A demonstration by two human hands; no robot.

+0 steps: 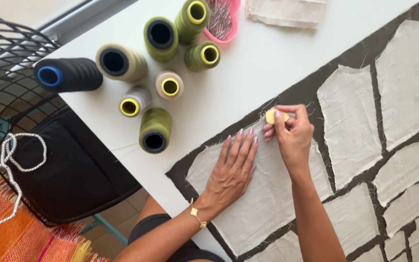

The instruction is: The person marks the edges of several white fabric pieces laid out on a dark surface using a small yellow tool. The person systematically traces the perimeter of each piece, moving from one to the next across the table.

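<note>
My left hand (233, 167) lies flat, fingers spread, on a cream fabric piece (263, 204) that rests on a dark brown cloth (311, 90). My right hand (293, 133) pinches a small yellow tailor's chalk (270, 116) at the top edge of that same piece, close to the left hand's fingertips. Several more cream pieces (350, 126) lie spread over the dark cloth to the right.
Several thread cones (155, 130) in olive, beige and black stand and lie on the white table (248, 68) at upper left. A pink pin dish (221, 19) and folded cream fabric (287, 10) sit at the far edge. A black wire chair (6, 68) stands left.
</note>
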